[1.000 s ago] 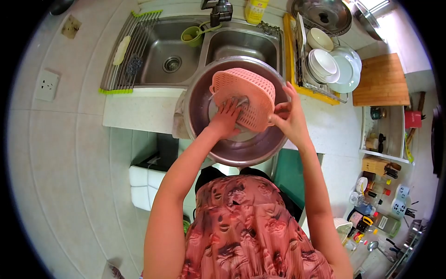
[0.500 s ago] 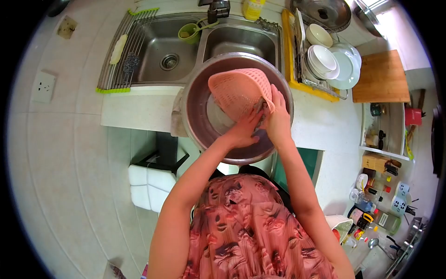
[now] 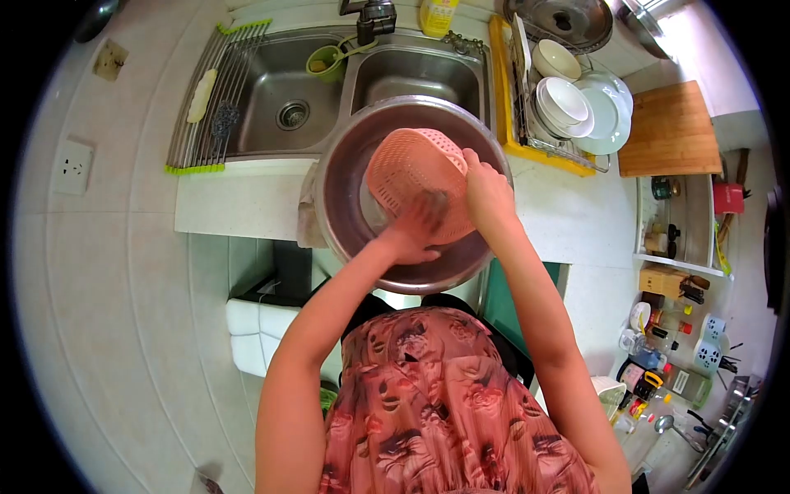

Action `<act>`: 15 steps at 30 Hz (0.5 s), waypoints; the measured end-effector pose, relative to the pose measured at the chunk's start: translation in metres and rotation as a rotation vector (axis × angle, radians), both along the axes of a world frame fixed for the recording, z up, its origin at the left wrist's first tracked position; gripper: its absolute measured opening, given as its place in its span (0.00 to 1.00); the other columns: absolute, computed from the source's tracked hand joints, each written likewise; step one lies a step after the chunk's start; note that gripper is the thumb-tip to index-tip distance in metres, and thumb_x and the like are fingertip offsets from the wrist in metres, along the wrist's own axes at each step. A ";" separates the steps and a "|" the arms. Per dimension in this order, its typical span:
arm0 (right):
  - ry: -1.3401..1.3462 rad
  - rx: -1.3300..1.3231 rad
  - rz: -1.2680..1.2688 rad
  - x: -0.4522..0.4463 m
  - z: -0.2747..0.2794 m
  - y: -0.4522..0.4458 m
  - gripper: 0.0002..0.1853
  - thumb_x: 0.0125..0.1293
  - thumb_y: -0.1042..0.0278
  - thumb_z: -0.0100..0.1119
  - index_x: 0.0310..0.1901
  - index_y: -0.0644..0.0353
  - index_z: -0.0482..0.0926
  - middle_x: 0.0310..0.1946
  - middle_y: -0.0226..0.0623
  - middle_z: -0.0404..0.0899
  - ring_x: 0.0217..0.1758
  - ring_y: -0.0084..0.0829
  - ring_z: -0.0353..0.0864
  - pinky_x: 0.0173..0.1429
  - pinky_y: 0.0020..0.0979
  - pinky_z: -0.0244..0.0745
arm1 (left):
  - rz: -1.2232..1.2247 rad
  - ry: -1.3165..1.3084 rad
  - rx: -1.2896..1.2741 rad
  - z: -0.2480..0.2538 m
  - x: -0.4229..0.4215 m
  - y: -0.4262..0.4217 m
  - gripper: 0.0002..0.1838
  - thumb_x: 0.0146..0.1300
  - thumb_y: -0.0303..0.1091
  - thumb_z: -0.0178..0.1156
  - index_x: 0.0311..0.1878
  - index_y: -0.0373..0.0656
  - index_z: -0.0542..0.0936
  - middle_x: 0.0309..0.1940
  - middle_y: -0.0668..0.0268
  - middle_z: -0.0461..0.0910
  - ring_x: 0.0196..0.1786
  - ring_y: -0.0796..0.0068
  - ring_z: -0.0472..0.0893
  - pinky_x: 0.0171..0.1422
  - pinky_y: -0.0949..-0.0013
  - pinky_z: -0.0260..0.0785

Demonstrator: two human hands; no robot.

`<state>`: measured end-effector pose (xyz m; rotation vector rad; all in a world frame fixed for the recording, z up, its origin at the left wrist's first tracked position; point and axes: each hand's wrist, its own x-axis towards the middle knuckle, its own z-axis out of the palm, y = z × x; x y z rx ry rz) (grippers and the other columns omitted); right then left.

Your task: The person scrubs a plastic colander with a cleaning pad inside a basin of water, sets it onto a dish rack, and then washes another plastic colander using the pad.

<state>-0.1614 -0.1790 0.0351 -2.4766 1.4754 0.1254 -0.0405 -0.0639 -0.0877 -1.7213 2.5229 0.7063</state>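
Downwards, both arms are reaching to the basin, where the basket [image 3: 420, 169] is lying tilted. The left arm [image 3: 325, 309] is slanting in from below, and the left hand [image 3: 410, 229] is pressing palm-down against the basket, its blurred fingers extended, the thumb standing apart. Something grey is showing at its fingertips, too smeared to name, so I cannot tell whether the hand is gripping it. The right arm [image 3: 531, 300] is stretching almost straight, and the right hand [image 3: 491, 191] is curling firmly round the basket's right edge, holding it.

Half a second ago both hands were meeting at that edge; now the left hand is working farther left, and a gap is showing between them. The basket is sitting turned compared with then, its rim at another angle. A second ago the right hand was spreading its fingers by the basket's handle; now they are bending tightly.

The basin [image 3: 336, 193] is holding the basket and overlapping the front of the sink [image 3: 271, 103] and the table [image 3: 559, 218]. Inside the sink's left bowl, near the divider, a green scoop [image 3: 333, 72] is containing something yellowish. On the right, a dish rack [image 3: 566, 152] is carrying bowls [image 3: 566, 100] and plates [image 3: 605, 123], with a yellow tray [image 3: 543, 160] lying underneath. Farther right, a knife block [image 3: 662, 281] is holding dark-handled knives [image 3: 695, 288].
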 end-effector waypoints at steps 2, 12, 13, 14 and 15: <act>0.023 -0.018 0.014 0.002 0.001 -0.001 0.15 0.71 0.73 0.49 0.57 0.58 0.67 0.46 0.56 0.81 0.47 0.57 0.85 0.48 0.50 0.82 | 0.018 0.254 -0.036 -0.040 -0.014 0.000 0.43 0.66 0.60 0.54 0.75 0.37 0.64 0.77 0.46 0.57 0.80 0.40 0.50 0.84 0.44 0.38; 0.059 0.037 0.031 0.000 0.006 -0.005 0.17 0.68 0.73 0.53 0.58 0.58 0.68 0.45 0.56 0.83 0.47 0.56 0.86 0.50 0.50 0.82 | 0.202 -0.130 -0.007 0.001 0.062 -0.006 0.42 0.72 0.62 0.46 0.76 0.38 0.62 0.81 0.51 0.49 0.83 0.55 0.46 0.85 0.52 0.37; 0.045 0.062 0.025 0.000 0.006 -0.004 0.20 0.67 0.74 0.54 0.60 0.58 0.68 0.46 0.57 0.83 0.48 0.56 0.85 0.51 0.51 0.81 | 0.206 -0.178 -0.043 -0.002 0.066 -0.004 0.40 0.73 0.61 0.46 0.76 0.37 0.62 0.81 0.50 0.49 0.84 0.53 0.45 0.85 0.50 0.38; -0.148 -0.006 0.051 -0.006 0.001 -0.005 0.24 0.66 0.74 0.56 0.63 0.57 0.66 0.48 0.58 0.82 0.50 0.57 0.84 0.54 0.50 0.80 | 0.234 -0.169 -0.023 -0.005 0.063 -0.003 0.40 0.73 0.61 0.45 0.76 0.37 0.63 0.81 0.50 0.48 0.84 0.53 0.44 0.85 0.50 0.37; -0.341 -0.077 0.079 -0.017 -0.008 -0.009 0.28 0.64 0.74 0.58 0.66 0.57 0.65 0.49 0.59 0.82 0.52 0.58 0.83 0.57 0.49 0.79 | 0.264 -0.159 -0.007 -0.005 0.057 -0.004 0.40 0.74 0.61 0.45 0.76 0.37 0.63 0.81 0.50 0.48 0.84 0.53 0.43 0.85 0.50 0.36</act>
